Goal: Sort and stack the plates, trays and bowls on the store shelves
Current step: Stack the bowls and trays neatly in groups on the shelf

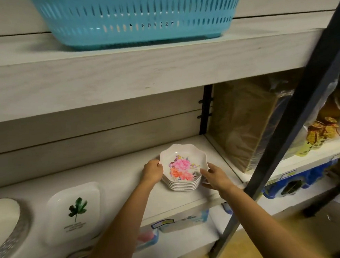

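Note:
A stack of several small scalloped white plates (183,169) with a pink and orange flower print rests on the middle shelf (118,178), near its right end. My left hand (153,171) grips the stack's left rim. My right hand (213,177) holds its right side, thumb over the top plate's edge. Further left on the same shelf lies a stack of white rectangular trays (75,211) with a green leaf print. A large white plate with a speckled grey rim (9,230) shows at the far left, partly cut off by the frame.
A blue slotted plastic basket (137,16) stands on the upper shelf. A dark metal upright (290,132) slants across the right. Beyond it sit a wrapped brown board (243,123) and packaged goods (318,134). Packaged items fill the space below the shelf.

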`<state>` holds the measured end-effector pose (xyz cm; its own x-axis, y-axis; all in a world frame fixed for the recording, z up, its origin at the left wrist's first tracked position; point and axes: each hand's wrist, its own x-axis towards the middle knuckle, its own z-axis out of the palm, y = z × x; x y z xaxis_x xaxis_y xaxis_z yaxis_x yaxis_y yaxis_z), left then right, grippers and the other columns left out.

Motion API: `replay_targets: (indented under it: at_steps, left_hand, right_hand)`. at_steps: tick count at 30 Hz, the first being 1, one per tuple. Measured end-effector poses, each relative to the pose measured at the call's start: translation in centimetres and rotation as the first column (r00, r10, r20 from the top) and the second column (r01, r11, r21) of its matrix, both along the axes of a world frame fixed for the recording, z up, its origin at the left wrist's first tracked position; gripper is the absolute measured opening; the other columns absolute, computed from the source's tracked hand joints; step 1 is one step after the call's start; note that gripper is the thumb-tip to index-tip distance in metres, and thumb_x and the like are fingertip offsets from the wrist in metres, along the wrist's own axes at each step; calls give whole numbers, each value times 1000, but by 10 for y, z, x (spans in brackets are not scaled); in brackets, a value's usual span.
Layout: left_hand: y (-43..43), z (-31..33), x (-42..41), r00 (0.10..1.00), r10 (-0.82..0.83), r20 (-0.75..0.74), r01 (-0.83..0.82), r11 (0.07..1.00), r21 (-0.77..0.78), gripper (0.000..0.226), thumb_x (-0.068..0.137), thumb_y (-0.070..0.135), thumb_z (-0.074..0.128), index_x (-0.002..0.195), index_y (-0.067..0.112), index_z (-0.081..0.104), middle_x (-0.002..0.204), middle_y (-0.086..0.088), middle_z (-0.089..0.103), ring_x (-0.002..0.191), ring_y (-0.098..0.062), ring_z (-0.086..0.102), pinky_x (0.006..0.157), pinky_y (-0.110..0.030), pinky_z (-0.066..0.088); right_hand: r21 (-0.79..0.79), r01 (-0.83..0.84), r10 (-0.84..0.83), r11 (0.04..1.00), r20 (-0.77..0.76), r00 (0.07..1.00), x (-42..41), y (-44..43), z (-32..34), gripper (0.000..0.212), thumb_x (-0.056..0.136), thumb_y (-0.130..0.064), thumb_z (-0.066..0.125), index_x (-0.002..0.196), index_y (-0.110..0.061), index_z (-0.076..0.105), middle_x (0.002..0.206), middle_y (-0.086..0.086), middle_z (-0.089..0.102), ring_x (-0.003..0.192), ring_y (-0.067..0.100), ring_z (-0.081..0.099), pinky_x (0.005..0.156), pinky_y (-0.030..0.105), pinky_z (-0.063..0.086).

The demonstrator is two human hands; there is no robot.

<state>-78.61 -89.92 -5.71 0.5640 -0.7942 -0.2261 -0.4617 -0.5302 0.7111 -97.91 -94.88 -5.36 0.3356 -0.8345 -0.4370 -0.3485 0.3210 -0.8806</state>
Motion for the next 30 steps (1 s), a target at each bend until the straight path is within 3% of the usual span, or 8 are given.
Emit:
replay_targets:
  at_steps: [4,8,15,19,21,24,30]
  left_hand:
    - [30,4,21,995,96,-3,-96,995,22,28,87,10,41,91,-8,63,108,-29,64,103,-40,58,84,-39,48]
    - [69,6,43,981,193,0,-193,980,41,26,86,8,45,90,-12,62,107,-32,63,104,-42,58,81,-40,47]
    - [116,3,57,954,299,-32,-298,954,39,25,85,7,46,84,-13,62,102,-33,63,100,-42,59,69,-34,39]
    - [124,0,49,951,306,-39,-305,952,22,27,86,9,45,68,-7,56,91,-32,62,97,-42,60,65,-33,35]
    - [123,0,45,949,308,-64,-307,951,14,27,87,10,46,73,-10,60,96,-33,64,93,-41,60,66,-28,32]
    - [121,-2,39,954,279,-105,-280,960,11,26,87,13,46,66,3,58,92,-28,66,80,-30,56,67,-28,34]
    - [123,-2,30,964,246,-100,-246,969,5,33,90,20,45,88,-6,65,99,-24,68,94,-35,62,70,-29,37]
  right_hand:
    - [-13,-46,46,999,29,999,28,6,-2,36,95,-15,48,130,-6,49,116,16,60,98,26,59,86,35,53]
    - [-17,-111,112,994,79,991,59,21,-5,34,94,-14,50,127,-5,54,105,14,62,91,26,61,78,33,54]
    - [-73,-240,238,968,-30,971,93,41,-5,31,94,-12,46,122,-8,58,113,18,64,97,31,62,91,44,53]
    - [-49,-237,236,970,-32,971,89,44,-5,31,94,-7,43,120,-6,59,105,13,61,94,27,60,88,40,52]
    - [-49,-235,234,971,-38,972,85,43,-5,31,94,-8,43,121,-6,58,105,12,61,96,28,60,90,41,53]
    - [-45,-217,215,975,-49,975,75,42,-6,32,94,-8,43,122,-5,57,106,12,60,97,28,60,90,40,52]
    - [-45,-194,192,980,-46,980,65,45,-8,32,95,-12,44,124,-6,55,108,12,59,99,28,59,90,41,52]
